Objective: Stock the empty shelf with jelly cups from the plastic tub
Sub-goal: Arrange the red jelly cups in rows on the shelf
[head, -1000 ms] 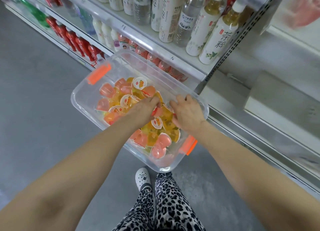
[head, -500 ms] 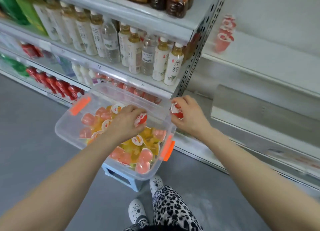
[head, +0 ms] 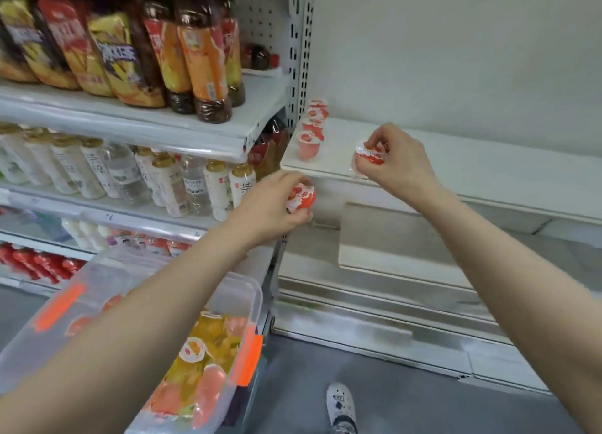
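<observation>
One jelly cup [head: 369, 155] is pinched in my right hand [head: 395, 165] over the shelf [head: 472, 173] edge. My left hand [head: 265, 207] grips a second cup [head: 301, 197] just below. Next, I judge, both need standing upright beside the row of cups [head: 309, 137]; the tub [head: 250, 290] sits lower left.

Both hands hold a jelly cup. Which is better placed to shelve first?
Right, probably. The right hand holds the right cup at the front edge of the white shelf, near the row of cups. The left hand holds the left cup lower, below that edge.
</observation>
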